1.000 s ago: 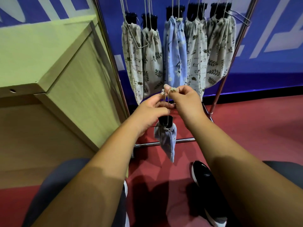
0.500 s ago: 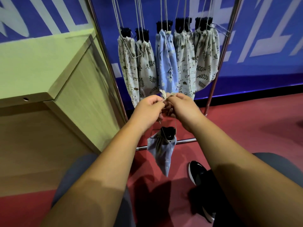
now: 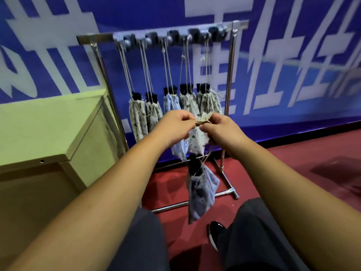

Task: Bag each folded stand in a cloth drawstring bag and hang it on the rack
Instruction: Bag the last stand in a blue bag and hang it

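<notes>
Now higher against the hung bags [image 3: 139,119], left hand [image 3: 175,127] and right hand [image 3: 221,129] pinching the drawstring [image 3: 203,121] (blue bag [image 3: 202,192] dangling below).

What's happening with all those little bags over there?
A person pinches the drawstring of a blue cloth bag with the left hand and right hand. The bag dangles below them, a black stand poking out the top. Five bags already hang on the metal rack ahead; this one isn't hung yet.
</notes>
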Motion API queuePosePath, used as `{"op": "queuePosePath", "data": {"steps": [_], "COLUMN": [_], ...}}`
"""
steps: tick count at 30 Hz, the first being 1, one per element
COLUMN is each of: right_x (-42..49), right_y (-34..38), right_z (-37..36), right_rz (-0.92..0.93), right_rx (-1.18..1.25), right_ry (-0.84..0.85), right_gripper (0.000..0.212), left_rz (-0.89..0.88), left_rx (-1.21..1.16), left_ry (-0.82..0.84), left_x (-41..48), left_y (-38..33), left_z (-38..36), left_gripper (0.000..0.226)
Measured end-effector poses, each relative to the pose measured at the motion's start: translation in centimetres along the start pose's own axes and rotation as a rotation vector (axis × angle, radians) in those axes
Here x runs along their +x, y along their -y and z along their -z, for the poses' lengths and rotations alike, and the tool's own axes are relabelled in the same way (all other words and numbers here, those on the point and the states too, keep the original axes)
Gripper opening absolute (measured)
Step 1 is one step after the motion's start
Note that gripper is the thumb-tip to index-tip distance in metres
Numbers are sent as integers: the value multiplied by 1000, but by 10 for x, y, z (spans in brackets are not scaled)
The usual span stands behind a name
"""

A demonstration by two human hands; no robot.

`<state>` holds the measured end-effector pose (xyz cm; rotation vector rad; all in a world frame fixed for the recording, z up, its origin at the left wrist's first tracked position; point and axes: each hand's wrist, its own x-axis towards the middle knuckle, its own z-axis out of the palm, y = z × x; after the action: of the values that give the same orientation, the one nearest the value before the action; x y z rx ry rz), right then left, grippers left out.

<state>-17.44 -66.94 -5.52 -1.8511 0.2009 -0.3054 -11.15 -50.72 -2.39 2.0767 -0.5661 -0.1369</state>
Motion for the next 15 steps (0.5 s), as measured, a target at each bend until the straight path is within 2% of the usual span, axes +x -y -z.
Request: {"op": "queuePosePath", "data": {"steps": [8,15], "right_x": [29,69], "right_y": [44,54], "right_z": [72,125], "right_rz": [152,86], "right_rx": [-596,-680], "right_ry": [-243,-353], "right_gripper": [19,26], "left_rz": [-153,-181], "left_rx": [166,255], "left_ry": [-25,-22], "left_x": [52,107], "left_y": [-75,-121], "left_z": [-19,-49], "left_gripper": [16,19]}}
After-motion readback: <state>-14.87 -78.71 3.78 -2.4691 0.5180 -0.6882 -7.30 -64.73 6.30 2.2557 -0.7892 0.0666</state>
